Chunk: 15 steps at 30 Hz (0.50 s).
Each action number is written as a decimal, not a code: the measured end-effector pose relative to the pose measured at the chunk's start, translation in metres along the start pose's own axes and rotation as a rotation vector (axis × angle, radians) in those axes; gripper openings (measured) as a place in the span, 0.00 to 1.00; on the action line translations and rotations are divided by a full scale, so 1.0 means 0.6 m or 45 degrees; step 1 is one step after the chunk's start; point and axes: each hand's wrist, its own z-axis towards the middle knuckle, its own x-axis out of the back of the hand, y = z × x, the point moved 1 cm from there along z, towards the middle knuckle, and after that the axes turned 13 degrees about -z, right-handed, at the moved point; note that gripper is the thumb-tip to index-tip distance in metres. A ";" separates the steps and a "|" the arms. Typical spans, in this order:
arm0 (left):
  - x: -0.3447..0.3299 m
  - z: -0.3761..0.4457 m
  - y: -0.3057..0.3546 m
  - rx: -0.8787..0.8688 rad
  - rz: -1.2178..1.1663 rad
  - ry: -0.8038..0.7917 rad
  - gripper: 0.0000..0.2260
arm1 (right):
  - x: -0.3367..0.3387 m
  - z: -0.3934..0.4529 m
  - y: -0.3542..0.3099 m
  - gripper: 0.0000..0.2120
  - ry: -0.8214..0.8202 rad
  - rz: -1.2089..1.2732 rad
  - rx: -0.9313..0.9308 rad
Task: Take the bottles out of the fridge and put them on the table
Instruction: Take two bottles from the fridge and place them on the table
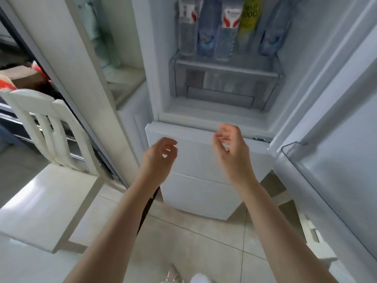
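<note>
Several plastic bottles stand in a row on the fridge's glass shelf [226, 67]: a clear bottle with a red-and-white label [186, 31], a blue-labelled bottle [207, 33], a second red-and-white one [226, 33], a yellow-green bottle [247, 23] and another blue-labelled bottle [272, 35]. The fridge stands open. My left hand [159, 158] and my right hand [232, 149] are raised in front of the closed lower drawers [195, 160], well below the bottles. Both hands are empty, fingers loosely curled and apart.
The open fridge door [336, 139] fills the right side. A clear crisper drawer [222, 86] sits under the shelf. A white chair [47, 180] stands at the left on the tiled floor [193, 242]. Cluttered shelves [22, 78] lie behind the chair.
</note>
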 end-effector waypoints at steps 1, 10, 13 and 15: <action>0.003 0.032 0.007 -0.035 -0.006 -0.011 0.06 | -0.003 0.024 -0.009 0.16 0.033 -0.002 0.003; -0.017 0.282 0.091 -0.293 -0.051 -0.045 0.08 | -0.009 0.247 -0.047 0.15 0.283 0.010 -0.013; -0.040 0.360 0.120 -0.296 -0.082 -0.021 0.11 | -0.004 0.328 -0.051 0.15 0.357 0.003 -0.003; -0.061 0.420 0.139 -0.294 -0.108 0.000 0.13 | 0.002 0.388 -0.049 0.14 0.387 0.004 -0.009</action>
